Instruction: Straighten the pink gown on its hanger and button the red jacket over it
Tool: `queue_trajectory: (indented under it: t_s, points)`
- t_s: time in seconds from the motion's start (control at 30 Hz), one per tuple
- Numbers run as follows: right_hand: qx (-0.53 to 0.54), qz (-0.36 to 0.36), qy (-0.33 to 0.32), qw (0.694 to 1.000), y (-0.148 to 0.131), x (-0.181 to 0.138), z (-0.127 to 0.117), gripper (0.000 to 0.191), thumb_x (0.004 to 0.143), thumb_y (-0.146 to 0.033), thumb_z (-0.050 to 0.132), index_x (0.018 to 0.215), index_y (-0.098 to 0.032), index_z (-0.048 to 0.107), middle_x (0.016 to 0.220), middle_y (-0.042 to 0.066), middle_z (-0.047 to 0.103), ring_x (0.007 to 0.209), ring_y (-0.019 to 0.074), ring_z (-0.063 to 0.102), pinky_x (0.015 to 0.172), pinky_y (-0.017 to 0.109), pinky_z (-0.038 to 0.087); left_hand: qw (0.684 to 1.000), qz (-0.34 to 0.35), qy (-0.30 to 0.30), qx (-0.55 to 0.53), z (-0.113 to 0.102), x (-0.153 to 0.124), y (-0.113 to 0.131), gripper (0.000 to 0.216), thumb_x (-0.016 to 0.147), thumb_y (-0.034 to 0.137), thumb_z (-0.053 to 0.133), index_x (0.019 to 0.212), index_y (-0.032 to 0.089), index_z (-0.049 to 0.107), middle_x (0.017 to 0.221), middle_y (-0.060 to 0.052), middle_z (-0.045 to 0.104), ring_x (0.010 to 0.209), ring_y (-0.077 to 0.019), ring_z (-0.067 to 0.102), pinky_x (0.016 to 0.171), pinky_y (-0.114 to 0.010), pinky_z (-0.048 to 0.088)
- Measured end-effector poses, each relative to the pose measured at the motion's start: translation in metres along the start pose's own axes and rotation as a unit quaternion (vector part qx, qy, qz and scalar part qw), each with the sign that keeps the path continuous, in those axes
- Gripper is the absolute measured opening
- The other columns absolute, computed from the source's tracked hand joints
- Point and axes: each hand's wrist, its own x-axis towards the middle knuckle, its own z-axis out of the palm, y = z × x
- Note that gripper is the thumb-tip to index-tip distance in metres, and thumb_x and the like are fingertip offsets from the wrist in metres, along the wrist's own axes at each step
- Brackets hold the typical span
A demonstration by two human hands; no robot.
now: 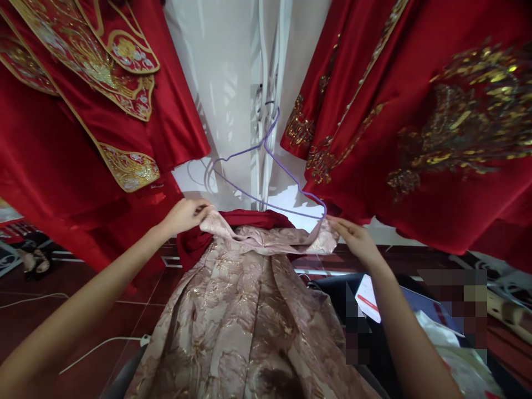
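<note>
A pale pink brocade skirt (233, 288) with pleats and a gold sheen hangs down in front of me, its waistband (266, 242) stretched between both hands. My left hand (189, 215) is closed in a pinch on the waistband's left corner. At the right corner, my right hand (353, 235) pinches the band with fingers pressed together. A purple hanger (282, 160) hangs from a white stand just beyond the waistband. Its right end meets the band's corner by my right fingertips; whether it is hooked to the cloth I cannot tell. The hanger's left end is apart from the cloth.
Red embroidered garments hang at left (178, 111) and right (415, 111). Dark red cloth (266, 218) lies behind the waistband. A lit phone (368, 299) rests on a dark surface at lower right. A white cable (100, 346) lies on the tiled floor (137, 293).
</note>
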Motion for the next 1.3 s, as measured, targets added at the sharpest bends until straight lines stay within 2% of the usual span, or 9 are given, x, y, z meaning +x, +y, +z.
queue_trajectory:
  t_s: [0.23,0.3,0.4,0.5,0.77,0.93,1.07,1.2,1.3]
  points:
    - [-0.006,-0.015,-0.052,0.998,-0.024,-0.004,0.008,0.037,0.078,-0.048,0.059,0.106,-0.024,0.063,0.087,0.004,0.069,0.074,0.0178,0.063,0.063,0.030,0.051,0.978,0.198,0.026,-0.064,0.021,0.044,0.073,0.024,0.092,0.029,0.040,0.092,0.019,0.062,0.136,-0.006,0.050,0.120,-0.0186,0.049,0.103,-0.040,0.036]
    - [-0.011,-0.004,-0.098,0.995,-0.031,-0.007,0.004,0.042,0.078,-0.048,0.060,0.112,-0.024,0.060,0.079,0.002,0.067,0.066,0.0163,0.060,0.057,0.028,0.049,0.972,0.229,0.011,-0.059,0.032,0.054,0.084,0.022,0.092,0.027,0.040,0.088,0.019,0.060,0.130,-0.006,0.054,0.119,-0.0189,0.050,0.106,-0.045,0.031]
    - [-0.003,0.005,-0.129,0.992,-0.038,-0.011,-0.006,0.044,0.076,-0.050,0.062,0.113,-0.026,0.059,0.075,0.001,0.067,0.066,0.0168,0.061,0.058,0.028,0.049,0.968,0.244,-0.011,-0.057,0.045,0.060,0.094,0.022,0.092,0.025,0.039,0.086,0.018,0.059,0.102,-0.006,0.064,0.100,-0.0174,0.057,0.098,-0.043,0.037]
    - [0.022,-0.012,-0.082,0.996,-0.046,-0.012,-0.013,0.043,0.075,-0.049,0.064,0.111,-0.026,0.060,0.087,0.003,0.069,0.077,0.0190,0.064,0.066,0.030,0.053,0.967,0.252,-0.003,-0.038,0.045,0.052,0.103,0.024,0.093,0.027,0.038,0.086,0.017,0.059,0.086,-0.005,0.062,0.087,-0.0174,0.055,0.086,-0.037,0.042]
    - [0.043,-0.055,0.060,0.996,-0.063,-0.016,-0.005,0.037,0.079,-0.046,0.060,0.113,-0.029,0.058,0.097,0.006,0.068,0.088,0.0231,0.065,0.071,0.036,0.055,0.964,0.263,0.001,0.045,0.024,0.032,0.113,0.027,0.094,0.029,0.036,0.087,0.018,0.059,0.091,-0.006,0.060,0.086,-0.0187,0.051,0.079,-0.034,0.038]
    - [0.028,-0.067,0.092,0.993,-0.066,-0.010,0.002,0.035,0.080,-0.045,0.058,0.112,-0.029,0.058,0.103,0.007,0.067,0.094,0.0258,0.064,0.075,0.040,0.055,0.962,0.266,0.003,0.056,0.033,0.040,0.111,0.023,0.092,0.026,0.038,0.086,0.017,0.059,0.090,-0.006,0.060,0.085,-0.0186,0.051,0.077,-0.034,0.039]
    - [-0.006,-0.104,0.119,0.987,-0.081,0.010,0.007,0.032,0.082,-0.042,0.056,0.109,-0.026,0.059,0.106,0.008,0.067,0.099,0.0255,0.063,0.084,0.040,0.052,0.959,0.283,-0.011,0.012,0.042,0.051,0.116,0.020,0.091,0.023,0.040,0.086,0.017,0.058,0.089,-0.006,0.059,0.086,-0.0176,0.052,0.079,-0.033,0.041]
    - [-0.087,-0.149,0.092,0.981,-0.106,0.037,0.021,0.030,0.085,-0.039,0.052,0.110,-0.025,0.059,0.100,0.007,0.069,0.093,0.0235,0.065,0.079,0.037,0.051,0.957,0.289,-0.017,-0.025,0.055,0.066,0.125,0.019,0.091,0.020,0.041,0.084,0.017,0.058,0.087,-0.006,0.059,0.085,-0.0164,0.053,0.080,-0.032,0.042]
    - [-0.134,-0.208,0.113,0.962,-0.115,0.051,0.040,0.027,0.089,-0.037,0.045,0.106,-0.024,0.061,0.096,0.005,0.069,0.087,0.0217,0.065,0.075,0.035,0.049,0.960,0.280,-0.007,-0.026,0.066,0.074,0.133,0.019,0.091,0.021,0.041,0.084,0.016,0.058,0.088,-0.006,0.058,0.086,-0.0167,0.053,0.083,-0.033,0.042]
